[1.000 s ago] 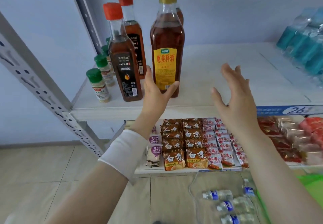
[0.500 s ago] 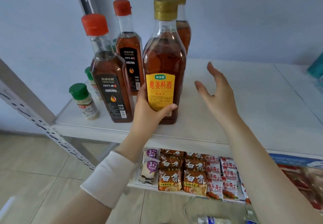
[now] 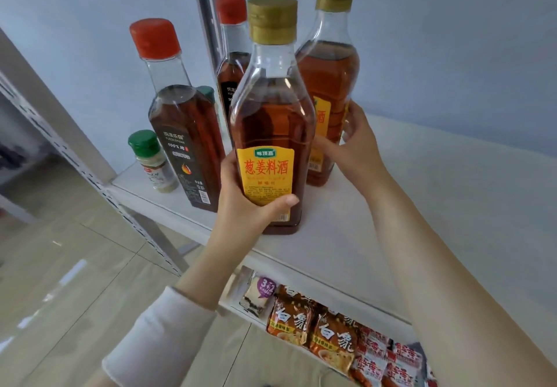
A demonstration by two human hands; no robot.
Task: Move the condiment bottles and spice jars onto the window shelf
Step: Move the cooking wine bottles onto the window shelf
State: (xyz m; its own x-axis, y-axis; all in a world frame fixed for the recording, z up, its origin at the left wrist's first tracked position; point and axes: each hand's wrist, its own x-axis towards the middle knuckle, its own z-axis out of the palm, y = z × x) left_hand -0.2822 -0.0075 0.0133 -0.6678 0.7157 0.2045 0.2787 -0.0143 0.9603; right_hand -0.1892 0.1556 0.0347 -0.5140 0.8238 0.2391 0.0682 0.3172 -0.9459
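Observation:
Two gold-capped bottles of amber cooking wine stand on the white shelf (image 3: pixel 452 205). My left hand (image 3: pixel 250 205) grips the front gold-capped bottle (image 3: pixel 271 121) low on its yellow label. My right hand (image 3: pixel 352 148) curls round the lower body of the rear gold-capped bottle (image 3: pixel 331 79). To the left stand two red-capped dark bottles, a near red-capped bottle (image 3: pixel 184 127) and a far red-capped bottle (image 3: pixel 230 64). A green-capped spice jar (image 3: pixel 150 160) stands at the shelf's left edge; another green cap (image 3: pixel 208 92) shows behind the near red-capped bottle.
A perforated grey metal upright (image 3: pixel 60 142) slants past the shelf's left corner. A second upright (image 3: pixel 205 3) rises behind the bottles. On the lower shelf lie several orange noodle packets (image 3: pixel 313 326) and snack packs. Beige floor tiles (image 3: pixel 60 266) lie to the left.
The view has moved closer to the bottles. My right hand went from open in the air to curled round the rear gold-capped bottle. My left hand keeps its grip on the front bottle.

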